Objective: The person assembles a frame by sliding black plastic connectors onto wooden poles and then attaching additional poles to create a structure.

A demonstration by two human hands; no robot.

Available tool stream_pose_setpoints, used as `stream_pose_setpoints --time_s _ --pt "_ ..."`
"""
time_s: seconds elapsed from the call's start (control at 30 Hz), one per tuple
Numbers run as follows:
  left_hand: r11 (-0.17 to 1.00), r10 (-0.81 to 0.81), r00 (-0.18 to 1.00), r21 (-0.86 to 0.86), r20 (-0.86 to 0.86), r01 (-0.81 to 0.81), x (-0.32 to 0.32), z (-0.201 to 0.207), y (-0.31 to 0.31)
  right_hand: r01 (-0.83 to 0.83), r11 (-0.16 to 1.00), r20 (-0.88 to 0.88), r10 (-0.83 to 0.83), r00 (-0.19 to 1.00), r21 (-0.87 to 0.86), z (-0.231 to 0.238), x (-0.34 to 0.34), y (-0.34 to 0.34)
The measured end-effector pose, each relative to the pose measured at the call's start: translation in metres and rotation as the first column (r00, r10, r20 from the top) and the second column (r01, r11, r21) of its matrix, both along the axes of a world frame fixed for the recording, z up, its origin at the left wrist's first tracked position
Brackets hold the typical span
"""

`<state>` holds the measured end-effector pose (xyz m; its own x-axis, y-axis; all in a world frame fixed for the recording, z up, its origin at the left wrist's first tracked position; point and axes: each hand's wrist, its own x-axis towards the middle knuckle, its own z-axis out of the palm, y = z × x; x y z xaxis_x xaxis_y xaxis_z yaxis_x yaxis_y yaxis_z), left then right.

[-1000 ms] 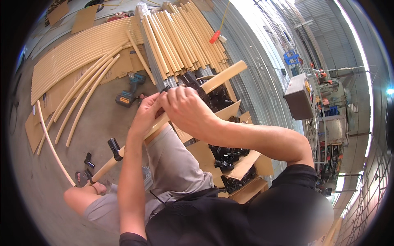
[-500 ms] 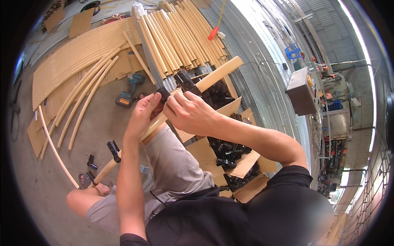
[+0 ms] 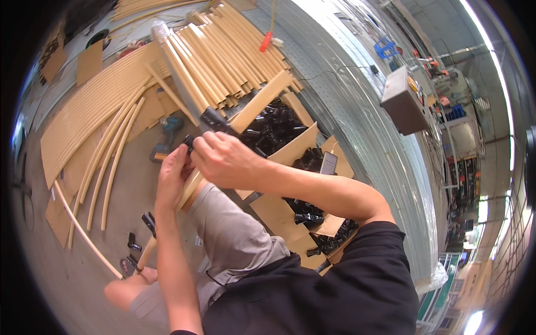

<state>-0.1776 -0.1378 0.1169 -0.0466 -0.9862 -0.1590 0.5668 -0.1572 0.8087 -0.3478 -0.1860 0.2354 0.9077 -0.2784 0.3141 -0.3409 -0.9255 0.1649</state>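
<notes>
The left hand [image 3: 174, 174] pinches a black fitting [image 3: 189, 141] at its 1 o'clock. The right hand [image 3: 228, 160] has that fitting at its 10 o'clock; its fingers are curled close, their grip hidden. Beneath both, the tan pipe [image 3: 262, 101] runs from 7 to 1 o'clock, a black joint [image 3: 215, 119] around it beyond the fingertips. Farther right, a phone-like device [image 3: 329, 163] shows no legible writing.

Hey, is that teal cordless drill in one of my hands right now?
No, the teal cordless drill lies on the grey floor, beyond the left hand and right hand.
</notes>
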Motion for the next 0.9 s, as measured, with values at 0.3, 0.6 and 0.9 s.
stream_pose_setpoints --time_s 0.3,0.6,0.9 --pt "1.0 0.028 1.0 -0.011 0.009 -0.027 0.005 0.001 -0.003 0.033 0.999 0.198 -0.027 0.98 -0.029 -0.01 -0.005 0.008" --pt "0.992 0.109 0.99 0.053 0.09 -0.114 0.03 -0.024 0.001 0.192 0.98 0.414 -0.195 0.889 0.049 -0.017 0.008 0.027" --pt "0.996 -0.076 0.989 -0.031 0.128 0.081 0.039 -0.036 -0.007 0.493 0.859 0.501 -0.489 0.714 0.136 -0.038 0.022 0.045"
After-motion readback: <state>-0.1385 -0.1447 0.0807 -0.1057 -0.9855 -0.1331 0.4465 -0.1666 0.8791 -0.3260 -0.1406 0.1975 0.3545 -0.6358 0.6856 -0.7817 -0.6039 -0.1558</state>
